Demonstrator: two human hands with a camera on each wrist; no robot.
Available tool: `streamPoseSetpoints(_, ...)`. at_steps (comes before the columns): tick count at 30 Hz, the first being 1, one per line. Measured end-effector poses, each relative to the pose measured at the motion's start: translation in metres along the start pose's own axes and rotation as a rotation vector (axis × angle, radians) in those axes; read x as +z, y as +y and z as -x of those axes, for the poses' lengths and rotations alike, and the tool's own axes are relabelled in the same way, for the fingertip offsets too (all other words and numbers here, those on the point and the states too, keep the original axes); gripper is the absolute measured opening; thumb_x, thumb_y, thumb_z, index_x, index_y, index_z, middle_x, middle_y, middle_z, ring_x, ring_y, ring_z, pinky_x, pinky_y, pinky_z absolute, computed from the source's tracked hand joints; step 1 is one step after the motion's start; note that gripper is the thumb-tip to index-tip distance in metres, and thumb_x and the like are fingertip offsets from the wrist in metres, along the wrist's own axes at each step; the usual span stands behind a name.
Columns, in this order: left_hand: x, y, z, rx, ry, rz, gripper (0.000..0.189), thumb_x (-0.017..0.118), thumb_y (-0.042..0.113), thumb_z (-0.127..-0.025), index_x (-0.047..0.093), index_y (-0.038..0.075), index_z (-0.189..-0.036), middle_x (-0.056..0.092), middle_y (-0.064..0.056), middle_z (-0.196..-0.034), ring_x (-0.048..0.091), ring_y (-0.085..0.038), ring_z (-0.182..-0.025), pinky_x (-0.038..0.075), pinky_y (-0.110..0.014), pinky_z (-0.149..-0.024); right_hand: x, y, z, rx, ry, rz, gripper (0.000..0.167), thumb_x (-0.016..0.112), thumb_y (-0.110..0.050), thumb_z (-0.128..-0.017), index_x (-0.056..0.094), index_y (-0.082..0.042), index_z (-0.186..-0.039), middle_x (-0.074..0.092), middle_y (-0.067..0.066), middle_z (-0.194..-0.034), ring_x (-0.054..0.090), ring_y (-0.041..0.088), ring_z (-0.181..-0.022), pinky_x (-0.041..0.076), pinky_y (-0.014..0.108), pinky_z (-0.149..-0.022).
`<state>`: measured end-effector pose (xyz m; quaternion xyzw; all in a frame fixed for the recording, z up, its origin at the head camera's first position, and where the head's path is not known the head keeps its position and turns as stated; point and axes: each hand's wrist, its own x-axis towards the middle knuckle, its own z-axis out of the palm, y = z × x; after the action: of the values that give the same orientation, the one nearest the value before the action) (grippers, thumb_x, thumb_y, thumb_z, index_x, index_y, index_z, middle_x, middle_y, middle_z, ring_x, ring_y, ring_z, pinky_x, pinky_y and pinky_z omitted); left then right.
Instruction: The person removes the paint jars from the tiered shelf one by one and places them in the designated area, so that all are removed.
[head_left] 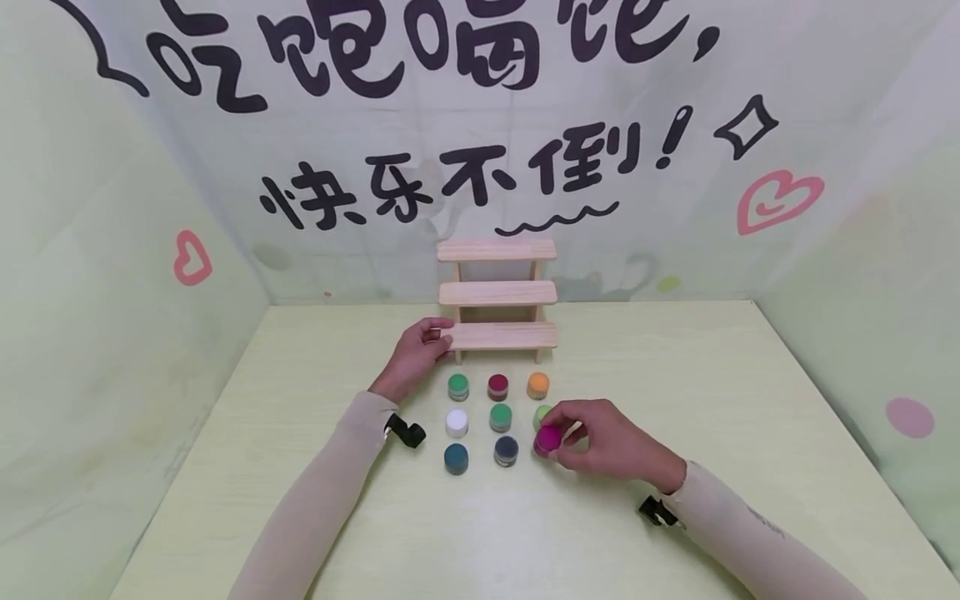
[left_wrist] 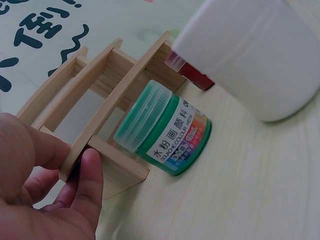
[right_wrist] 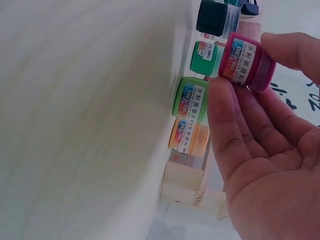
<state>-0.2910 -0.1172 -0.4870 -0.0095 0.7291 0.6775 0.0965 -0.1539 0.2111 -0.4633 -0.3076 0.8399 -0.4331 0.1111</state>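
My left hand (head_left: 416, 358) grips the left end of the lowest step of a three-tier wooden display stand (head_left: 498, 336), with the thumb and fingers pinching the board in the left wrist view. Between thumb and fingertips my right hand (head_left: 611, 442) holds a magenta gouache paint jar (right_wrist: 245, 60), which appears raised off the table. Close beside it is a light green paint jar (right_wrist: 191, 97), partly covered by the right hand in the head view. A green paint jar (left_wrist: 165, 127) stands just in front of the stand, near the left hand.
Several capped jars stand in rows before the stand: dark red (head_left: 498, 387), orange (head_left: 537, 385), white (head_left: 457, 422), green (head_left: 501, 417), teal (head_left: 456, 458) and dark grey (head_left: 506, 451). Behind the pale table (head_left: 337, 517) hangs a printed cloth (head_left: 360, 133).
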Motion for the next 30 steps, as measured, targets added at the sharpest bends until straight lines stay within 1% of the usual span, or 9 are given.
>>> streamPoseSetpoints(6, -0.0005, -0.0004, 0.0005, 0.000, -0.004, -0.005, 0.032, 0.062, 0.004, -0.105, 0.062, 0.007, -0.136, 0.055, -0.010, -0.112, 0.062, -0.019, -0.102, 0.065, -0.026, -0.095, -0.0014, 0.0013, 0.0033, 0.025, -0.033, 0.005, 0.025, 0.081, -0.010, -0.091, 0.072, -0.017, -0.113, 0.074, -0.008, -0.104, 0.071, 0.009, -0.094, 0.069, 0.030, -0.082)
streamPoseSetpoints(10, -0.0012, -0.0010, -0.0005, -0.002, -0.007, 0.008, 0.031, 0.063, 0.004, -0.104, 0.063, 0.007, -0.135, 0.055, -0.010, -0.112, 0.061, -0.019, -0.102, 0.066, -0.027, -0.095, -0.0020, 0.0023, 0.0053, 0.044, -0.052, 0.017, 0.025, 0.083, -0.013, -0.091, 0.072, -0.015, -0.114, 0.075, -0.006, -0.105, 0.072, 0.010, -0.095, 0.069, 0.029, -0.082)
streamPoseSetpoints(17, -0.0010, -0.0004, -0.0002, -0.004, -0.003, -0.003, 0.032, 0.062, 0.004, -0.105, 0.063, 0.007, -0.137, 0.056, -0.011, -0.113, 0.063, -0.019, -0.103, 0.066, -0.027, -0.095, -0.0024, 0.0044, 0.0063, 0.073, -0.088, 0.043, 0.029, 0.085, -0.016, -0.090, 0.072, -0.015, -0.117, 0.075, -0.007, -0.107, 0.071, 0.009, -0.096, 0.068, 0.026, -0.082)
streamPoseSetpoints(26, -0.0013, -0.0006, -0.0012, -0.007, -0.006, -0.010, 0.033, 0.062, 0.003, -0.105, 0.062, 0.008, -0.137, 0.055, -0.010, -0.113, 0.062, -0.019, -0.102, 0.066, -0.028, -0.095, -0.0005, 0.0048, 0.0064, 0.061, -0.100, 0.096, 0.028, 0.084, -0.012, -0.090, 0.072, -0.013, -0.116, 0.075, -0.007, -0.106, 0.071, 0.007, -0.095, 0.068, 0.028, -0.084)
streamPoseSetpoints(30, -0.0017, 0.0008, -0.0013, -0.008, -0.014, -0.009, 0.033, 0.062, 0.003, -0.105, 0.062, 0.007, -0.137, 0.056, -0.011, -0.114, 0.062, -0.019, -0.104, 0.066, -0.028, -0.096, 0.0004, 0.0051, 0.0061, 0.051, -0.099, 0.104, 0.029, 0.084, -0.012, -0.090, 0.072, -0.014, -0.116, 0.075, -0.008, -0.106, 0.071, 0.007, -0.095, 0.068, 0.028, -0.084)
